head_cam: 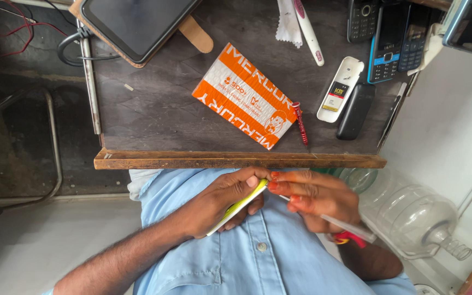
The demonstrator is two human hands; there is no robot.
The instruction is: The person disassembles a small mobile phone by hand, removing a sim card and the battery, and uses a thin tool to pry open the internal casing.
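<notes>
Head view looks straight down on a dark wooden table, its raised front lip just ahead of both hands, which work close to the person's blue shirt below that lip. Ahead of the hands on the table lie, from big to small, a tablet on a wooden stand, an orange and white box, three keypad phones, a black oblong device, a white dongle and a red pen touching the box's near corner. A clear plastic bottle sits to the right of the right hand, near it.

The left hand is closed around a thin yellow and white slab, thumb on top, fingers beneath, its edge tilted up toward the other hand. The right hand pinches a slim white tool, fingertips meeting the slab's upper end; blur hides the tool's tip.

Judging from this, steady work wants the slab braced against the shirt and the tool moved in short strokes. Room is tight: table lip ahead, bottle at the right; open floor lies left of the left hand
</notes>
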